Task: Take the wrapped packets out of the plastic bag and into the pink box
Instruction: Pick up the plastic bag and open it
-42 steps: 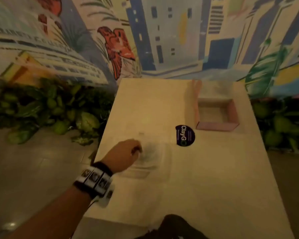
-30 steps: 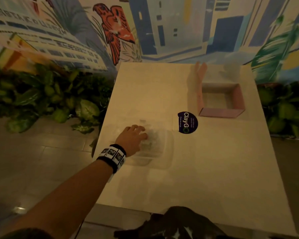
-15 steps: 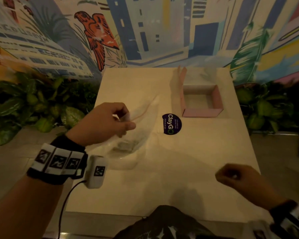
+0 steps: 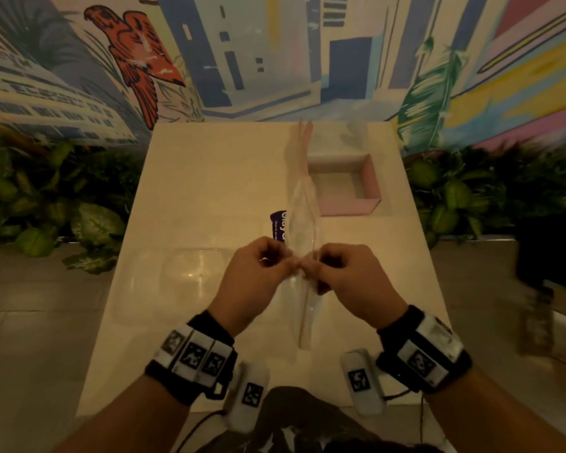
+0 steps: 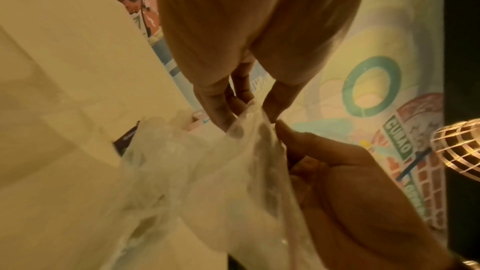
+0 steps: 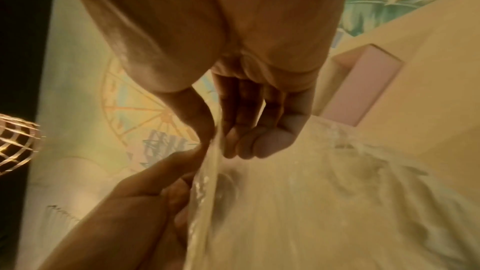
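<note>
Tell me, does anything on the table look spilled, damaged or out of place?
Nothing stands out. Both hands, left hand and right hand, pinch the plastic bag above the table; the pink box sits open and upright.

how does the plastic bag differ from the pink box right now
The plastic bag is clear, limp film, while the pink box is opaque and stiff-walled. The bag is held up above the table, pinched by the left hand and right hand; the box rests untouched at the table's far side. The box stands open on top, and no packets show inside it.
</note>
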The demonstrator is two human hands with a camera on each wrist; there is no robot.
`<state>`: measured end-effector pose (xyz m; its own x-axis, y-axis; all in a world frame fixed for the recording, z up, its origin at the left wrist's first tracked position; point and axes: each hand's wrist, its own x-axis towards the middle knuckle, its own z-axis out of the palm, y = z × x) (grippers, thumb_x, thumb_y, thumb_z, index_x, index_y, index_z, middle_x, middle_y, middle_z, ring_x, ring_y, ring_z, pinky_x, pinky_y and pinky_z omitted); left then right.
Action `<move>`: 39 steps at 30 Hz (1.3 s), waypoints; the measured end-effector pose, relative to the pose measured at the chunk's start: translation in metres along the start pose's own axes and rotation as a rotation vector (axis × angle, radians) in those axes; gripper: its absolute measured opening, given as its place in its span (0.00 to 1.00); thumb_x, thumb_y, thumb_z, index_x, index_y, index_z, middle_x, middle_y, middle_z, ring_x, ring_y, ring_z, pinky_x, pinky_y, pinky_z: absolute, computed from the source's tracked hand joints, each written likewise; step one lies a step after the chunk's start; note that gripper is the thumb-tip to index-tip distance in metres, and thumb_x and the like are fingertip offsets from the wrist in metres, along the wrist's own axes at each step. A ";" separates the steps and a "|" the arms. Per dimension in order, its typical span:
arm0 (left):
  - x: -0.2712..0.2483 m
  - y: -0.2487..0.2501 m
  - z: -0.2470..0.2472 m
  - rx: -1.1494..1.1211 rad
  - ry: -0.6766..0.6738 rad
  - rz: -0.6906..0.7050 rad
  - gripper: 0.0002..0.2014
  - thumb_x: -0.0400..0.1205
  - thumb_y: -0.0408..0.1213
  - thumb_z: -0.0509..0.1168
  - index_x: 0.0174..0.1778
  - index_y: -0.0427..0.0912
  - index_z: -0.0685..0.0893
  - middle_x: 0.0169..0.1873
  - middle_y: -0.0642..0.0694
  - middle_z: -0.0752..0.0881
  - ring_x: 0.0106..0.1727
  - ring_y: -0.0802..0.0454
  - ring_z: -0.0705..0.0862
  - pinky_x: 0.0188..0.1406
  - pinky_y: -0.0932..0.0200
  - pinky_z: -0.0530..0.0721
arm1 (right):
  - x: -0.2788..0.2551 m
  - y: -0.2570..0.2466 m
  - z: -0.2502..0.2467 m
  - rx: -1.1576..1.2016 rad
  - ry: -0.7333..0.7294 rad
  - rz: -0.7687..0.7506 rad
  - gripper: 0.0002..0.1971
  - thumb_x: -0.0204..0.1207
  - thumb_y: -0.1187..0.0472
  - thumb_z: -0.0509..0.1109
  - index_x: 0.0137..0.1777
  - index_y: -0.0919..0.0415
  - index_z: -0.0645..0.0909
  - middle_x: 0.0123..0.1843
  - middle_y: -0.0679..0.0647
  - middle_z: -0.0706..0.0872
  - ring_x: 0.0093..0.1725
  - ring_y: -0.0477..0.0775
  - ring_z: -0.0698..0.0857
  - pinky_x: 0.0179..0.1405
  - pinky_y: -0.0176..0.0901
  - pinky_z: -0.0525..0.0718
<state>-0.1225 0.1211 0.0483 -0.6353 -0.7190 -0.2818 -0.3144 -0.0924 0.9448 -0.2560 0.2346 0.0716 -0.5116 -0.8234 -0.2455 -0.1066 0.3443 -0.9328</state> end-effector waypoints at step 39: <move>-0.008 -0.030 -0.034 -1.181 -0.185 -0.578 0.06 0.76 0.29 0.55 0.36 0.37 0.77 0.30 0.45 0.74 0.29 0.50 0.74 0.40 0.53 0.77 | 0.005 0.059 -0.040 1.206 0.233 0.506 0.11 0.84 0.70 0.55 0.46 0.71 0.79 0.40 0.64 0.91 0.41 0.59 0.93 0.44 0.53 0.93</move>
<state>-0.0842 0.1058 0.0277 -0.7339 -0.2793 -0.6192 0.1684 -0.9579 0.2325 -0.2990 0.2688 0.0256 -0.4169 -0.5859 -0.6949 0.8938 -0.1252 -0.4307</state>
